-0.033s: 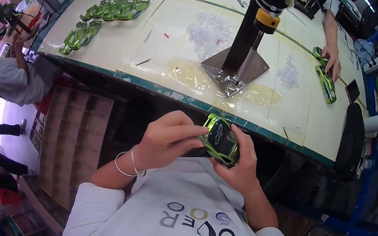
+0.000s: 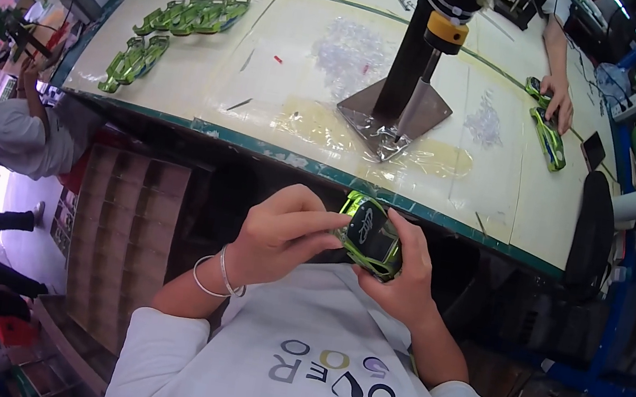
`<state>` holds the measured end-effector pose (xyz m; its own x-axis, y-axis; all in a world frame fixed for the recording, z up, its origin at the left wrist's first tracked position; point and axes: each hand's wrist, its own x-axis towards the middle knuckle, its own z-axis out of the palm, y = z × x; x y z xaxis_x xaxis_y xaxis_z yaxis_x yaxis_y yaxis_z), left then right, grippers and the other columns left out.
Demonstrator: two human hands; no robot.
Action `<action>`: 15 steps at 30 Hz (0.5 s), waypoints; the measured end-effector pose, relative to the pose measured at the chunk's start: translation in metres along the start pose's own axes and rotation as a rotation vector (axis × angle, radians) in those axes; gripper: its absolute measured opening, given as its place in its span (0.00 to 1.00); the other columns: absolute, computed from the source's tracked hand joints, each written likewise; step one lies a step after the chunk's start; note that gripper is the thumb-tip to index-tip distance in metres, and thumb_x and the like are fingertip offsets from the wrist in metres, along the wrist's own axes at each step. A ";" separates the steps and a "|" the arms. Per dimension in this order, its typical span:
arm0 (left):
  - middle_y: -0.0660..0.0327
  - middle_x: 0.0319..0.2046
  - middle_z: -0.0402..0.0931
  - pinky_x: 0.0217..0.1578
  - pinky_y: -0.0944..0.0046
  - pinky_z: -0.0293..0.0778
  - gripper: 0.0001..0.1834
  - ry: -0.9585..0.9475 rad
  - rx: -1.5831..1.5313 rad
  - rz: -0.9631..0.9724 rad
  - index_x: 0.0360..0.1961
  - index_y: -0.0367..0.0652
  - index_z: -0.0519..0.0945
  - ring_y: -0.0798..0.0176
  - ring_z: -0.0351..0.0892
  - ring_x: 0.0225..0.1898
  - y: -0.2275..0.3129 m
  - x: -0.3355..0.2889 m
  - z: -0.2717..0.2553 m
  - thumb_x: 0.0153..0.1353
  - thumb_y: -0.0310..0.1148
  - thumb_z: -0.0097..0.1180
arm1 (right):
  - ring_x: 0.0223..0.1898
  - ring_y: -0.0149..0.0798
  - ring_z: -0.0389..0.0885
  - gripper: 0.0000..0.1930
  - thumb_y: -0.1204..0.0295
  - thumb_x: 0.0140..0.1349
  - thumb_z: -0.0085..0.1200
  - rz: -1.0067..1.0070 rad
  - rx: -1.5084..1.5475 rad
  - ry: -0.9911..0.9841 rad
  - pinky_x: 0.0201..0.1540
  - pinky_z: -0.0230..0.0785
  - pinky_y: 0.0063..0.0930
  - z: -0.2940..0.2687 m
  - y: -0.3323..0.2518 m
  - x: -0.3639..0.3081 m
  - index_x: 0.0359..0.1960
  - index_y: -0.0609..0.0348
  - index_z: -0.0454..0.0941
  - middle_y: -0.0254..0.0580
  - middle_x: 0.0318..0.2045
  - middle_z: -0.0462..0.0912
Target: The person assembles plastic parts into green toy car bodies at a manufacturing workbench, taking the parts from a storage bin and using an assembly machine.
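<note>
Just short of the table's near edge, a green toy car body (image 2: 372,239) with a black roof and a pale line drawing on it is held up in front of my chest. My right hand (image 2: 408,273) is closed around the car's right side, fingers over the far edge and thumb underneath. My left hand (image 2: 284,230), with two bracelets at the wrist, is pinched at the car's left end. Its index finger and thumb touch the green rim there. Whether a small part sits between those fingertips is hidden.
A metal stand (image 2: 394,115) with a square base rises from the white table (image 2: 202,89). Small clear plastic pieces (image 2: 351,54) lie behind it. Several green car shells (image 2: 193,15) are lined up at left. At right, a co-worker's hand (image 2: 558,103) touches more green shells.
</note>
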<state>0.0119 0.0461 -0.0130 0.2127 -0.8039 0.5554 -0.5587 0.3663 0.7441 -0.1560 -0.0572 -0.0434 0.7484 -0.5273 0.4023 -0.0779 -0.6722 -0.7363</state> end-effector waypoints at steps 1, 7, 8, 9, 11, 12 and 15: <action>0.60 0.20 0.68 0.20 0.73 0.63 0.15 -0.007 0.024 -0.014 0.34 0.36 0.77 0.68 0.67 0.21 0.001 -0.001 0.001 0.40 0.21 0.60 | 0.38 0.48 0.71 0.36 0.77 0.30 0.61 0.005 -0.001 0.004 0.40 0.65 0.33 0.000 0.000 -0.001 0.49 0.64 0.62 0.50 0.38 0.71; 0.60 0.20 0.67 0.21 0.71 0.64 0.17 -0.035 0.071 -0.034 0.34 0.39 0.77 0.66 0.66 0.22 0.002 0.000 0.005 0.38 0.21 0.61 | 0.36 0.48 0.71 0.36 0.78 0.29 0.61 -0.098 -0.023 0.050 0.38 0.65 0.34 -0.002 0.007 0.000 0.47 0.64 0.63 0.49 0.36 0.71; 0.60 0.20 0.67 0.21 0.71 0.64 0.17 -0.029 0.077 -0.037 0.34 0.39 0.78 0.66 0.66 0.22 0.003 -0.001 0.006 0.37 0.21 0.61 | 0.36 0.48 0.71 0.35 0.78 0.29 0.61 -0.101 -0.022 0.050 0.38 0.65 0.34 -0.002 0.007 0.000 0.47 0.64 0.63 0.49 0.36 0.71; 0.60 0.20 0.67 0.21 0.71 0.64 0.17 -0.034 0.077 -0.037 0.34 0.39 0.78 0.66 0.66 0.22 0.002 -0.003 0.008 0.37 0.21 0.61 | 0.36 0.48 0.71 0.35 0.78 0.29 0.61 -0.105 -0.023 0.050 0.38 0.65 0.33 -0.002 0.008 -0.001 0.47 0.64 0.63 0.49 0.36 0.71; 0.61 0.20 0.67 0.21 0.69 0.63 0.18 0.024 0.116 -0.008 0.35 0.37 0.77 0.65 0.66 0.22 -0.001 -0.006 0.015 0.37 0.22 0.61 | 0.36 0.48 0.71 0.35 0.78 0.29 0.61 -0.088 -0.016 0.058 0.38 0.65 0.34 -0.003 0.007 -0.001 0.47 0.64 0.63 0.49 0.36 0.71; 0.61 0.20 0.67 0.21 0.69 0.63 0.18 0.015 0.110 -0.003 0.35 0.37 0.77 0.65 0.66 0.22 -0.001 -0.004 0.015 0.37 0.22 0.61 | 0.36 0.49 0.71 0.35 0.78 0.29 0.61 -0.074 -0.010 0.063 0.39 0.65 0.34 -0.003 0.007 -0.002 0.47 0.64 0.63 0.49 0.36 0.71; 0.61 0.20 0.66 0.21 0.68 0.62 0.19 -0.073 0.457 0.307 0.37 0.33 0.75 0.64 0.65 0.21 0.002 0.001 0.020 0.39 0.25 0.60 | 0.37 0.49 0.71 0.34 0.77 0.30 0.61 -0.019 0.004 0.086 0.39 0.65 0.34 -0.004 0.011 -0.007 0.47 0.64 0.63 0.50 0.36 0.71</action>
<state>-0.0045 0.0363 -0.0184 -0.0621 -0.7284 0.6823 -0.8807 0.3616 0.3059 -0.1647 -0.0633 -0.0520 0.6906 -0.5574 0.4608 -0.0615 -0.6802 -0.7305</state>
